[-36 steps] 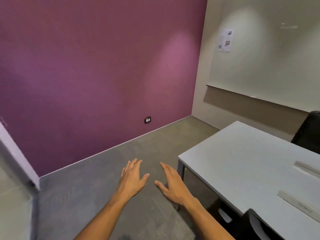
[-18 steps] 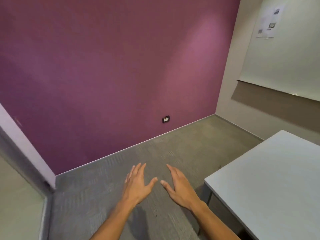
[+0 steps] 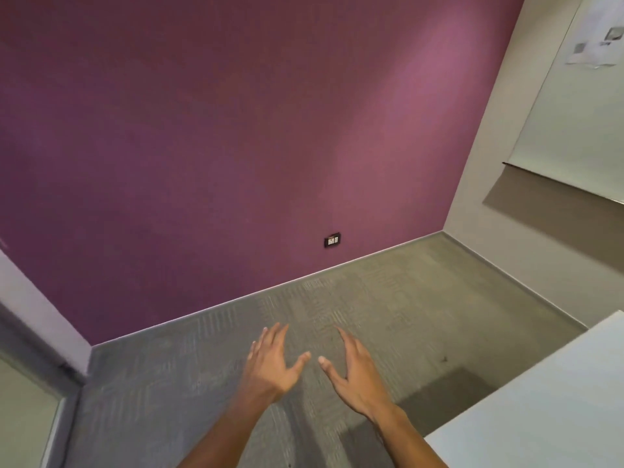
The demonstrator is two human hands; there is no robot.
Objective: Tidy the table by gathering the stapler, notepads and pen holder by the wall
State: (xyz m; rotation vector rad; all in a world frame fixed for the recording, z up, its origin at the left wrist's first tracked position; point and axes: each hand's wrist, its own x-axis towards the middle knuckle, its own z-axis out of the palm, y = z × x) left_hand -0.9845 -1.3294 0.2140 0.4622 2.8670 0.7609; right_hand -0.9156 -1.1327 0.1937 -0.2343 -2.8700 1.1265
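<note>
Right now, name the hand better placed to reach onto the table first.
Right, probably. The right hand hangs open over the carpet on the side nearest the table, whose corner shows at lower right. The left hand, also open and empty, is farther away. No stapler, notepads or pen holder are in view.

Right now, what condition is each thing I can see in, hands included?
Left hand: open, fingers spread, holding nothing, above the carpet.
Right hand: open, empty, apart from the left hand.
Table: only a bare corner shows at lower right.
Wall socket: nothing plugged in that I can make out.
Papers: stuck on the pale wall, blurred.
Stapler, notepads, pen holder: out of view.
</note>
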